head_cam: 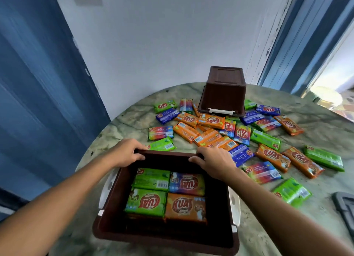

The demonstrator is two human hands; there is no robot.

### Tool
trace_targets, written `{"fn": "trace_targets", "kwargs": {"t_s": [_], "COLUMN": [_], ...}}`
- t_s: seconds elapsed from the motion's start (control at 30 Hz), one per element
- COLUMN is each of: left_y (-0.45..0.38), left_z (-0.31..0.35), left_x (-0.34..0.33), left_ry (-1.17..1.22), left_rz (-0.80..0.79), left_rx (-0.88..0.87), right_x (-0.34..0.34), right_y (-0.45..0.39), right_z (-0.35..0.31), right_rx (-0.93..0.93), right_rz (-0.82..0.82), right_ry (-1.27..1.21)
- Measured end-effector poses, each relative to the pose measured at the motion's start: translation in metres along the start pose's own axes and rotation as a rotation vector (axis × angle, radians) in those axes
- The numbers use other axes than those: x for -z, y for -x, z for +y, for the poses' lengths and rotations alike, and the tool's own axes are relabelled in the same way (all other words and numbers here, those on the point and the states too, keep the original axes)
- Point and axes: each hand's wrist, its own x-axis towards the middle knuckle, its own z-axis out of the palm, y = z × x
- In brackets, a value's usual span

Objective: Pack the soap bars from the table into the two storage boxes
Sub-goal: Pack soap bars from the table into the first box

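1. Both hands are on the far rim of the near storage box [115,208], the brown one sitting at the near edge of the table [134,119]. The left hand [126,153] curls over the rim's far left corner, fingers on the outside and thumb inside. The right hand [213,161] grips the far right corner the same way.
2. That box already has soap bars in it, four showing on top: two green ones [147,192] on the left, a multicolour one [186,184] far right and an orange one [185,208] near right. More seem to be stacked under them, hard to tell how many.
3. The second storage box [223,92] sits upside down toward the far edge of the table, white handle [221,110] facing this way.
4. The loose soap bars [210,135] are scattered all over the middle and right side of the table, between the two boxes: orange, green, blue and rainbow wrappers, some overlapping. A few are tucked right against the upturned box.
5. A grey thing [344,206] pokes in at the right edge of the table; can't tell what it is.
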Motion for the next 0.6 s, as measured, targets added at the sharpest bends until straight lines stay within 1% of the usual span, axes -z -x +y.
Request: {"fn": "trace_targets", "kwargs": {"t_s": [0.1,0.13,0.17,0.2,0.23,0.27,0.3,0.33,0.37,0.43,0.47,0.5,0.57,0.6], "left_y": [-0.015,-0.020,-0.028,-0.042,-0.055,-0.073,-0.091,-0.109,-0.124,-0.147,-0.154,-0.161,-0.170,-0.173], "left_z": [-0.003,-0.001,0.000,-0.006,-0.006,-0.011,-0.015,-0.022,-0.026,-0.035,-0.038,-0.042,-0.046,-0.046], "left_x": [0.011,0.015,0.020,0.022,0.021,0.019,0.014,0.008,0.002,-0.012,-0.017,-0.020,-0.025,-0.026], "left_ry": [0.002,0.103,0.245,0.334,0.331,0.217,0.066,-0.093,-0.226,-0.381,-0.421,-0.438,-0.400,-0.361], "left_rz": [-0.104,-0.154,-0.182,-0.160,-0.090,-0.013,0.042,0.048,0.009,-0.108,-0.148,-0.155,-0.121,-0.101], "left_rx": [-0.023,-0.026,-0.033,-0.045,-0.063,-0.088,-0.114,-0.136,-0.144,-0.151,-0.157,-0.172,-0.194,-0.194], "right_x": [0.000,0.002,0.007,0.009,0.015,0.018,0.020,0.016,0.012,-0.003,-0.012,-0.022,-0.039,-0.045], "right_y": [-0.006,-0.005,-0.006,-0.015,-0.021,-0.036,-0.054,-0.078,-0.101,-0.144,-0.162,-0.177,-0.194,-0.197], "right_z": [0.002,0.004,0.005,0.004,0.004,0.002,0.000,-0.002,-0.003,-0.003,-0.002,0.000,0.001,0.000], "right_rx": [-0.027,-0.042,-0.069,-0.103,-0.143,-0.163,-0.170,-0.163,-0.150,-0.136,-0.153,-0.190,-0.274,-0.298], "right_rz": [-0.041,-0.080,-0.129,-0.165,-0.162,-0.121,-0.065,-0.014,0.005,-0.045,-0.092,-0.139,-0.207,-0.209], "right_ry": [-0.044,-0.111,-0.230,-0.375,-0.473,-0.483,-0.441,-0.387,-0.321,-0.152,-0.070,-0.011,0.069,0.110]}}
